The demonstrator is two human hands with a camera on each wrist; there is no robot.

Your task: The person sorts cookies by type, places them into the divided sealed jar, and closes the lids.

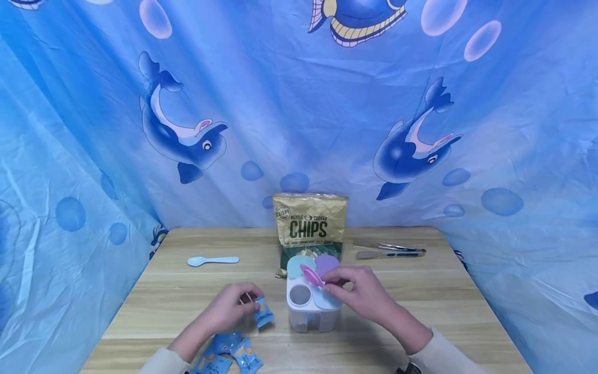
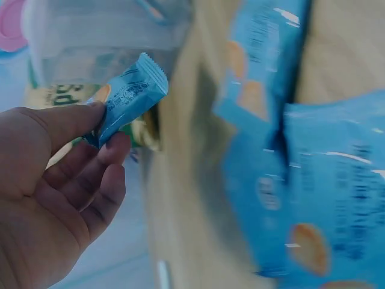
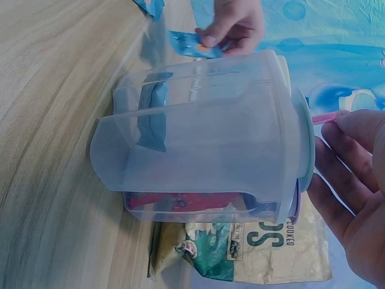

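Note:
A translucent container (image 1: pixel 299 314) with several coloured lids stands mid-table. Its front-left round opening (image 1: pixel 300 295) is uncovered. My right hand (image 1: pixel 359 292) pinches the raised pink lid (image 1: pixel 312 275) above that opening, its other fingers near the pale blue lid (image 1: pixel 327 298). Just left of the container, my left hand (image 1: pixel 233 307) pinches a small blue snack packet (image 2: pixel 129 96) between thumb and fingers. Inside the container, a blue packet (image 3: pixel 153 113) and something red (image 3: pixel 192 200) show through the wall. Several more blue packets (image 1: pixel 247 356) lie by my left forearm.
Behind the container stands a gold and green chips bag (image 1: pixel 310 221). A light blue spoon (image 1: pixel 213 261) lies at the left and tongs (image 1: pixel 390 254) at the right. A blue curtain (image 1: pixel 299 104) with dolphins hangs beyond the wooden table (image 1: pixel 420 306).

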